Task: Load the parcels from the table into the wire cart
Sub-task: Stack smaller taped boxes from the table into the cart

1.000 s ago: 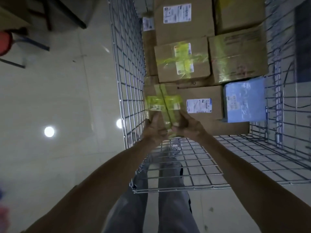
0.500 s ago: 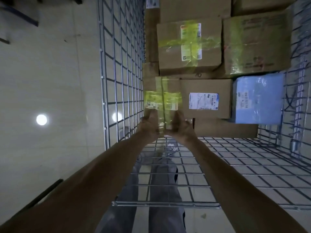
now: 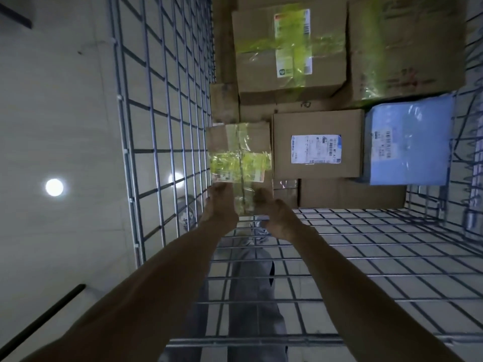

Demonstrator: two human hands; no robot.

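Head view, and I'm looking down into the silver wire cart [image 3: 162, 126]. The left hand [image 3: 218, 205] and right hand [image 3: 274, 212] both grip the near end of the small brown cardboard parcel crossed with yellow-green tape [image 3: 239, 152]. It lies straight ahead of the hands, its long axis pointing away from me. It sits in the slot between the cart's left wall and the brown carton with a white label [image 3: 316, 145], just beside both. I can't tell whether it's resting yet. The left hand is the one nearer the wall.

The count is one parcel in hand, one blue plastic-wrapped parcel [image 3: 407, 139] and at least five other brown cartons [image 3: 287, 48] stacked beyond.
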